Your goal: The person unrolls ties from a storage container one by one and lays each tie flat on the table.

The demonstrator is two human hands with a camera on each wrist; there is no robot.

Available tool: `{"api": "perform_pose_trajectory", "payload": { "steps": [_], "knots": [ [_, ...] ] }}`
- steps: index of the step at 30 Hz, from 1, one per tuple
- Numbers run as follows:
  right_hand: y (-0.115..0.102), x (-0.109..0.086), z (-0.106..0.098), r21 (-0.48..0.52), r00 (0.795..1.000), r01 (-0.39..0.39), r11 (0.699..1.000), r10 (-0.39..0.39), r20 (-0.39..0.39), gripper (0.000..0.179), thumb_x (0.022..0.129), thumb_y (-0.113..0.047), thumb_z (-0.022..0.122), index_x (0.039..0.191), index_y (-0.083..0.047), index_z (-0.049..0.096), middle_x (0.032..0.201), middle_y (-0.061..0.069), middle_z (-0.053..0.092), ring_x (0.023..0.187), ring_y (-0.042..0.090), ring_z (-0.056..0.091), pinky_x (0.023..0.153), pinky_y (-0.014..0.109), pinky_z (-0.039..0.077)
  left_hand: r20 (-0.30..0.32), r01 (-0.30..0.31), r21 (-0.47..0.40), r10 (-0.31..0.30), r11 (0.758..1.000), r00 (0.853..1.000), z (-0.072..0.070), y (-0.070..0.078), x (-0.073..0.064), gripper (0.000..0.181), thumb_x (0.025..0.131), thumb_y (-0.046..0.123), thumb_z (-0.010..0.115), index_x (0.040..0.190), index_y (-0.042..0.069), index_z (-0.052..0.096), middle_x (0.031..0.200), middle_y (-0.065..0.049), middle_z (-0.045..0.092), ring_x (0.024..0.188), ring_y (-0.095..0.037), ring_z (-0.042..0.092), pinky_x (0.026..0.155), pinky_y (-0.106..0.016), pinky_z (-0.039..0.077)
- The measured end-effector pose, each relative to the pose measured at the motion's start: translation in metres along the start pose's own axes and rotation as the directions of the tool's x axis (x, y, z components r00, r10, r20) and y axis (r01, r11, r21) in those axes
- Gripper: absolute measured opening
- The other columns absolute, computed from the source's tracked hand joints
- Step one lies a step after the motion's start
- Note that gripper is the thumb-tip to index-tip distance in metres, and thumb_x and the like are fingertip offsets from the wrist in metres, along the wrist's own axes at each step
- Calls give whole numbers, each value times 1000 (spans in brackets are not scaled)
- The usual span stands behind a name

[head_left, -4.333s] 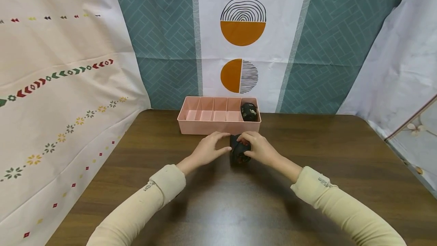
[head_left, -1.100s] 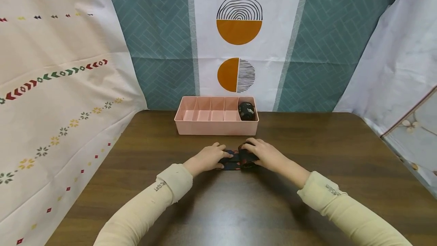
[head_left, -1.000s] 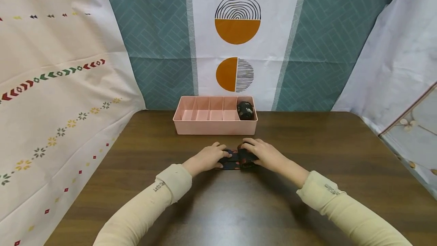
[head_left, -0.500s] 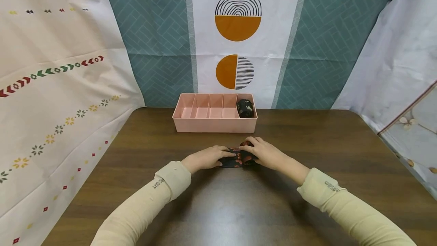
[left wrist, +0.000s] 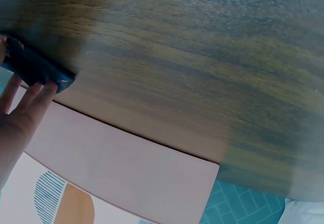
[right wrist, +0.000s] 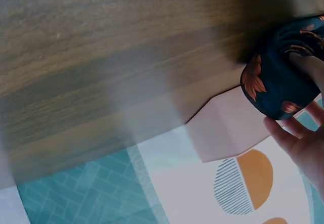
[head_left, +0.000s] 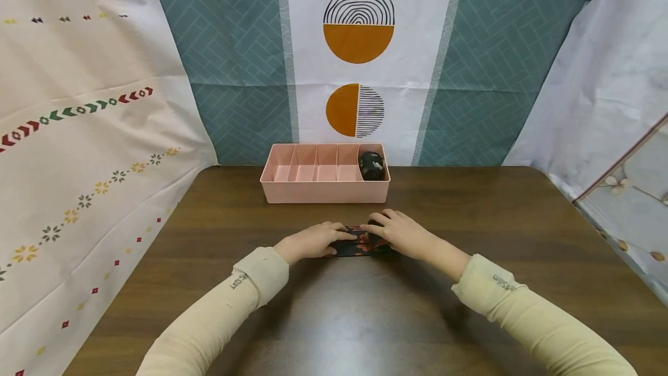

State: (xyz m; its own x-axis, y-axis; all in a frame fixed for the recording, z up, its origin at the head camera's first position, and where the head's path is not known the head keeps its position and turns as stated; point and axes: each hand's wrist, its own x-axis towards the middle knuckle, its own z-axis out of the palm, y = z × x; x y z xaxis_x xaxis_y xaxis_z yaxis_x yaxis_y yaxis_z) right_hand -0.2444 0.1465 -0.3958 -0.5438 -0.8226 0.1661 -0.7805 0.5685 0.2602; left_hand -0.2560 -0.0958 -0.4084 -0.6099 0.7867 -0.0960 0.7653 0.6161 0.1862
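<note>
A dark cloth with orange-red flowers (head_left: pixel 360 246) lies between my hands on the table, partly flat and partly rolled. My left hand (head_left: pixel 311 241) holds its flat left end, with fingers across it and thumb at the near edge. In the left wrist view, the fingertips (left wrist: pixel 49 87) touch one edge of the cloth (left wrist: pixel 38 67). My right hand (head_left: pixel 404 235) grips the rolled right end. The right wrist view shows that roll (right wrist: pixel 278 77) with the thumb pushed into its layers and the fingers beneath. The right hand hides much of the roll in the head view.
Behind the hands stands a pink divided box (head_left: pixel 323 192). Its rightmost compartment holds a dark patterned roll (head_left: pixel 371 166). Patterned curtains (head_left: pixel 240 74) hang behind the brown wooden table (head_left: pixel 469 219). Another cloth (head_left: pixel 94 103) hangs along the left side.
The cloth was a compact roll close to the box; it now lies nearer the front, its left part flat. Over the last second more flowered surface shows between my hands.
</note>
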Motion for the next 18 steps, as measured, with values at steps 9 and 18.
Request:
{"api": "perform_pose_trajectory", "payload": {
  "steps": [9, 18],
  "knots": [
    [5, 0, -4, 56, 998, -8, 998, 5, 57, 51, 69, -11, 83, 115, -9, 60, 121, 13, 53, 98, 29, 58, 78, 41, 54, 20, 4, -7, -4, 1000, 1000, -1, -1, -2, 51, 87, 10, 67, 136, 15, 52, 133, -12, 51, 122, -28, 50, 101, -42, 43],
    [7, 1, -4, 158, 997, -8, 987, -4, 73, 52, 67, -5, 84, 110, -6, 56, 123, 13, 59, 110, 32, 56, 89, 47, 49, 34, 10, -5, -10, 1000, 999, -2, -2, -5, 51, 86, 9, 68, 134, 14, 53, 132, -12, 52, 121, -29, 51, 101, -41, 43]
  ]
}}
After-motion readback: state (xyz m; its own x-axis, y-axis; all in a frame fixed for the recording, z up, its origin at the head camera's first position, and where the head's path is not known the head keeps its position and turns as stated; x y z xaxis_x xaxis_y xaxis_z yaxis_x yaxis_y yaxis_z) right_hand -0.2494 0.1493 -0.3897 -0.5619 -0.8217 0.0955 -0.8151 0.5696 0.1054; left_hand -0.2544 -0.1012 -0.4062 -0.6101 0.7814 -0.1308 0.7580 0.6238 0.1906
